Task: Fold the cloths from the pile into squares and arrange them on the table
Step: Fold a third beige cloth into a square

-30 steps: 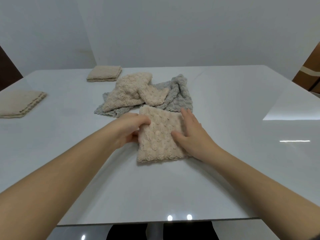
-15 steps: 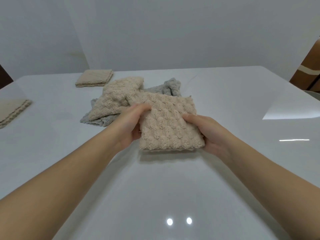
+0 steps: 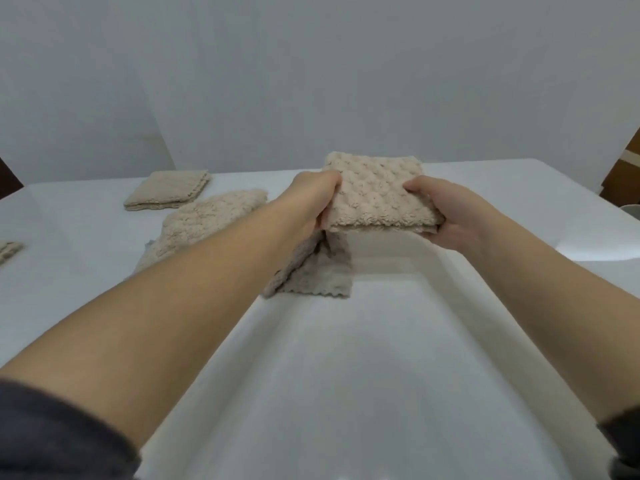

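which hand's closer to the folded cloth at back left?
Left. The left hand sits right of the folded cloth, gripping the held cloth; the right hand grips its other edge, farther right.

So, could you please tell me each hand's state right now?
Left hand: holding the folded beige cloth at its left edge.
Right hand: holding the same cloth at its right edge.

White table [image 3: 346, 375] with loose cloth pile [image 3: 214, 218], far folded square [image 3: 168, 190], left-edge folded square [image 3: 8, 249]
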